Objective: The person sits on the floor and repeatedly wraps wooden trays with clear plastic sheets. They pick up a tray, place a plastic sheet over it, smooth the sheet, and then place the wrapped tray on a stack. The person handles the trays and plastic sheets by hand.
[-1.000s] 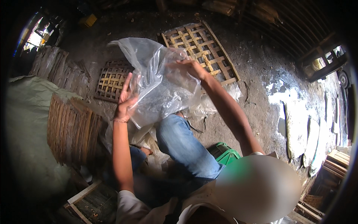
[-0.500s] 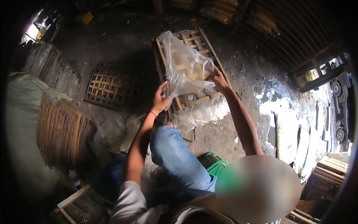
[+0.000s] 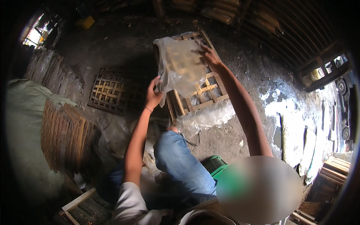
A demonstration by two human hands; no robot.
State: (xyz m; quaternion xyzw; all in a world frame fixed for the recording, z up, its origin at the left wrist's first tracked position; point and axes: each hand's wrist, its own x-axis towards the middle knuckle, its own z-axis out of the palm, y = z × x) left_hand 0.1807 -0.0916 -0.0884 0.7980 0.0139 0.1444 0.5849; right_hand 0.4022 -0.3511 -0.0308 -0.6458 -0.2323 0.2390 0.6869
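A clear, wrinkled plastic sheet [image 3: 180,67] lies partly over an upright-to-me wooden lattice tray [image 3: 208,90] on the floor, more plastic showing beneath the tray. My left hand [image 3: 153,92] grips the sheet's left edge beside the tray. My right hand [image 3: 207,54] holds the sheet near its upper right corner, fingers bent and partly hidden against it. My jean-clad knee [image 3: 168,150] is below the tray.
Another woven tray [image 3: 108,88] lies at left, near stacked slatted panels [image 3: 67,135] and a grey-green tarp [image 3: 22,127]. A green plastic container [image 3: 213,167] is by my leg. White sacks [image 3: 292,138] are at right; a wooden frame [image 3: 77,202] is lower left.
The sheet has come down from in front of me onto the tray. Since half a second ago, my right hand has moved farther up and left, my left hand slightly up and left.
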